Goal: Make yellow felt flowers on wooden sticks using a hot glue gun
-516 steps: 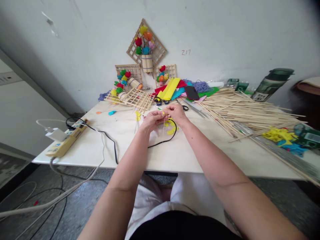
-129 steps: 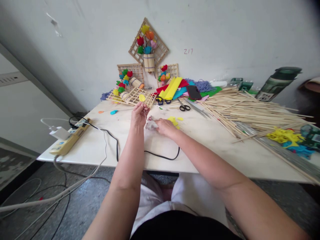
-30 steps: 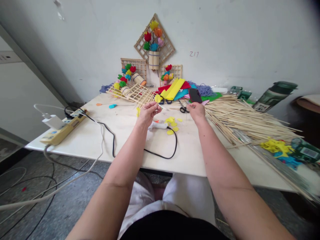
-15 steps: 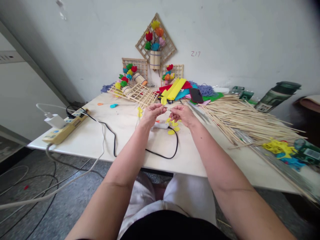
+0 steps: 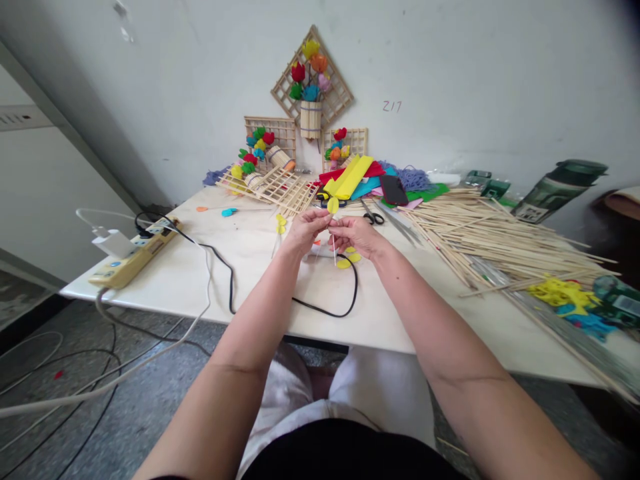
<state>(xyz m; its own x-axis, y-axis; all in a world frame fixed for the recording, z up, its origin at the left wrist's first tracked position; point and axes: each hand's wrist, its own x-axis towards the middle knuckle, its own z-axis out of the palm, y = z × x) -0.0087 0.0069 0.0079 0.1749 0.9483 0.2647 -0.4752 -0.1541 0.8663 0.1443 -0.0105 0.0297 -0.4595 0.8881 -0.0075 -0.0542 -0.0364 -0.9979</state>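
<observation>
My left hand [image 5: 311, 230] is closed in a pinch, with a round yellow petal [image 5: 333, 205] standing up from its fingertips. Touching it or nearly so, my right hand [image 5: 354, 236] is closed on a thin pale stick [image 5: 335, 253] whose lower end points down. Where stick and petal may join is hidden by my fingers. Beneath both hands lies a white glue gun [image 5: 324, 251], partly covered, with a black cord. Loose yellow petals [image 5: 344, 263] are scattered beside it, and a small yellow flower piece [image 5: 281, 223] lies left of my left hand.
Black scissors [image 5: 373, 218], yellow crepe paper [image 5: 353, 177] and a phone [image 5: 393, 191] lie beyond my hands. Bamboo sticks [image 5: 500, 230] cover the right side. A power strip [image 5: 135, 257] stands at left. Lattice panels with flowers [image 5: 313, 80] are at the wall.
My right hand has moved left with the stick, up against my left hand. The yellow petal has shifted slightly right. The scissors now show past my right hand.
</observation>
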